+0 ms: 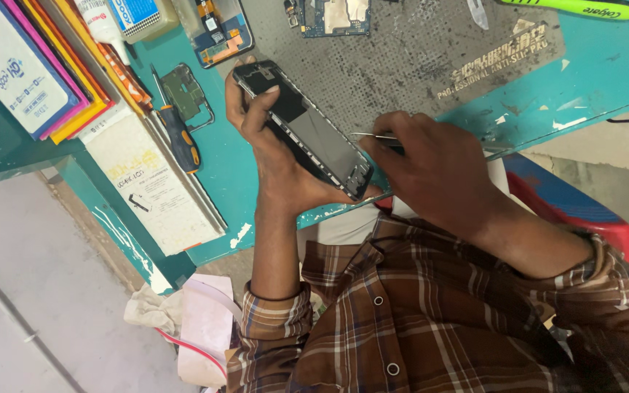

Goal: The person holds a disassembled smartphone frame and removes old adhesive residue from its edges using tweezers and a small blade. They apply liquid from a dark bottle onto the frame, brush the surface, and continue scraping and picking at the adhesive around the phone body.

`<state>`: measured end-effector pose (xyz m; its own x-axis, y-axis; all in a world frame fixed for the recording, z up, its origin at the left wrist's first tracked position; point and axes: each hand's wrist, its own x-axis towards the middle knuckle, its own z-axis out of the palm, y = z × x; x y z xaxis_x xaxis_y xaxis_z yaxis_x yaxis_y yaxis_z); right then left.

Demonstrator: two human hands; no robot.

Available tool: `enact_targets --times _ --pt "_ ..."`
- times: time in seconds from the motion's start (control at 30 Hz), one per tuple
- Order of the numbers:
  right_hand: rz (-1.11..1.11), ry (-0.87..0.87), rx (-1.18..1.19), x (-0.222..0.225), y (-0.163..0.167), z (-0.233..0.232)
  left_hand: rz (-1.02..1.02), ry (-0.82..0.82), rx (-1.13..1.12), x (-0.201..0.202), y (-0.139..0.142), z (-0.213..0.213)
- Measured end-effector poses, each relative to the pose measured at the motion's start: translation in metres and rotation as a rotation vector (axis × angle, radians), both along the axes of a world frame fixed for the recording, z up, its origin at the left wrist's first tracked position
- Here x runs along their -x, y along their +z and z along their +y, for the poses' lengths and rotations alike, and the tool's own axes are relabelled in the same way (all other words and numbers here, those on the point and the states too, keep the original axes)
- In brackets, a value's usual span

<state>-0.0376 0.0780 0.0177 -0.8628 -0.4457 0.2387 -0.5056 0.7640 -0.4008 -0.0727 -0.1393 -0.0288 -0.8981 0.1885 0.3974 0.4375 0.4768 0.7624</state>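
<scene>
Plaid sleeves (431,313); left hand (274,156) grips opened phone (307,131), right hand (431,171) beside.

- We wear a plaid shirt (431,313) in brown, rust and pale blue checks, with small round buttons down the front;
- our sleeves are rolled up to the forearms;
- a thin dark band (274,296) circles our left arm just above the cuff.

Glossy glass phone (306,131), metal tweezers (370,136), textured mat (416,65)
</scene>
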Motion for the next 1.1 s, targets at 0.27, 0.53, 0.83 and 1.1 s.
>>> enact_targets --times 0.27,0.53,0.83,1.1 --pt "-0.007 0.009 -0.014 0.0014 0.0044 -0.003 -0.01 0.002 0.003 -0.0011 0.0009 0.0001" --pt "-0.015 -0.008 0.005 -0.0022 0.0034 -0.0005 -0.022 0.003 -0.034 -0.0019 -0.0026 0.0003" --pt "-0.048 -0.002 -0.065 0.0008 0.0038 -0.0048 -0.019 0.0 -0.033 -0.0012 -0.0047 -0.0003" --pt "-0.044 -0.002 -0.098 -0.0015 0.0072 -0.0046 -0.031 0.008 -0.024 -0.0019 0.0005 -0.0007"
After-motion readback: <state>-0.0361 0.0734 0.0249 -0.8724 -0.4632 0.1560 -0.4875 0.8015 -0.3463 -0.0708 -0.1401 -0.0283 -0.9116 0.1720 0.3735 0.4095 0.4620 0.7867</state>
